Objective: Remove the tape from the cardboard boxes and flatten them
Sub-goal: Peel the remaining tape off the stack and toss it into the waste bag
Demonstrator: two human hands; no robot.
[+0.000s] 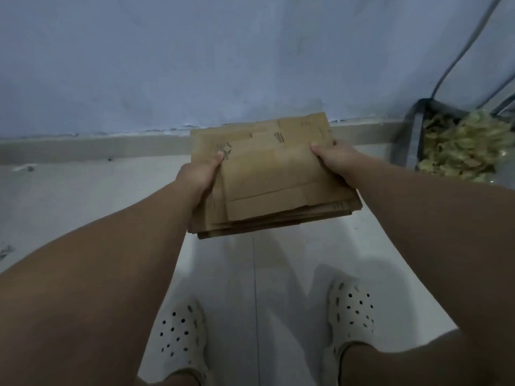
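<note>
- Head view looks down on two bare arms reaching forward, each of the hands clamped on one side of a stack of flattened cardboard boxes.
- Left hand grips the stack's left edge, thumb pressed on the top sheet, the fingers hidden beneath.
- Right hand grips the right edge the same way, thumb on top, fingers curled under out of sight.
- Stack is held in the air above the floor, roughly level, its layered edges showing along the near side; faint dark markings show on the top sheet.
- Below, two feet in pale perforated clogs stand on the light floor.
- Ahead, a bluish wall meets the floor at a grey skirting strip.
- At far right, a dark bin holds a crumpled yellowish mass; a grey cable runs up the wall above it.
</note>
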